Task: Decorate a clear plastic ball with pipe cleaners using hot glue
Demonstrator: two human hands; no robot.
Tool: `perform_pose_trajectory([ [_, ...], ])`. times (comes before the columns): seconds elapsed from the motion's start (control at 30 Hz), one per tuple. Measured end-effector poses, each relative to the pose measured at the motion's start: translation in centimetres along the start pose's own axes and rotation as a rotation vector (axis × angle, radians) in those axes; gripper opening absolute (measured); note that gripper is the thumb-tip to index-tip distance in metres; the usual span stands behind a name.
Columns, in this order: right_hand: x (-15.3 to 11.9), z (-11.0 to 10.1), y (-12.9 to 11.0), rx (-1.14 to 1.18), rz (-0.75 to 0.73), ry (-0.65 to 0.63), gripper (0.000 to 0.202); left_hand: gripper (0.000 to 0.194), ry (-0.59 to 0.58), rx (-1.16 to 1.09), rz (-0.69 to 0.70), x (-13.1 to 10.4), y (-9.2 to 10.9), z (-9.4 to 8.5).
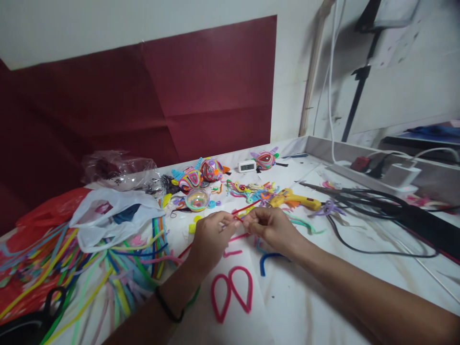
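Observation:
My left hand (212,239) and my right hand (271,227) meet at the middle of the table, fingertips nearly touching. Both pinch a thin red pipe cleaner (247,207), whose ends stick out beyond the fingers. Below them, two pink teardrop loops (241,287) lie side by side on a white sheet (230,330). Short pink pieces (233,253) rest just under my hands. A bent blue pipe cleaner (263,264) is beneath my right forearm. Behind my right hand lies a yellow glue gun (298,200).
Many coloured pipe cleaners (118,273) and a white plastic bag (108,220) cover the left. Decorated balls (190,178), a clear bowl (197,199) and a small digital clock (247,166) stand behind. Black cables (366,199) and a white charger (401,175) are at the right.

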State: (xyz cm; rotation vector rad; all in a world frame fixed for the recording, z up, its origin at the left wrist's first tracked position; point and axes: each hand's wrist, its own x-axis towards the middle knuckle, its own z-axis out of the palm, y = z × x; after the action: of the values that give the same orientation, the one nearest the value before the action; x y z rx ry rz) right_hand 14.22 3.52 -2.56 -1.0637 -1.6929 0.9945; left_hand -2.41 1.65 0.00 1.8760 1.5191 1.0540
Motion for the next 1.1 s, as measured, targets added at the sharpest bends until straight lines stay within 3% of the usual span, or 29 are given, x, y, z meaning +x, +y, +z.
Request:
perform_pose_trajectory([
  [0.4, -1.4, 0.8, -0.9, -0.259, -0.197, 0.034, 0.011, 0.019, -0.003, -0.212, -0.203, -0.8, -1.4, 0.6],
  [0.6, -1.9, 1.2, -0.7, -0.292, -0.216, -0.003, 0.014, 0.017, 0.029, -0.227, -0.162, -1.4, -1.6, 0.5],
  [0.7, -2.1, 1.4, -0.8, -0.287, -0.192, -0.028, 0.021, 0.017, 0.053, -0.152, -0.055, -2.0, -1.3, 0.2],
  [0.87, -2.1, 1.6, -1.3, 0.003, -0.003, -0.167, 0.025, 0.017, 0.215, 0.208, 0.360, -2.7, -1.6, -0.3],
  [0.93, -2.1, 1.6, -1.8, 0.124, 0.075, -0.213, 0.024, 0.020, 0.247, 0.283, 0.468, -2.7, -1.9, -0.7],
  [1.1, -2.2, 1.2, -3.1, 0.278, 0.242, -0.264, 0.021, 0.019, 0.340, 0.326, 0.451, -2.4, -1.8, -2.1],
])
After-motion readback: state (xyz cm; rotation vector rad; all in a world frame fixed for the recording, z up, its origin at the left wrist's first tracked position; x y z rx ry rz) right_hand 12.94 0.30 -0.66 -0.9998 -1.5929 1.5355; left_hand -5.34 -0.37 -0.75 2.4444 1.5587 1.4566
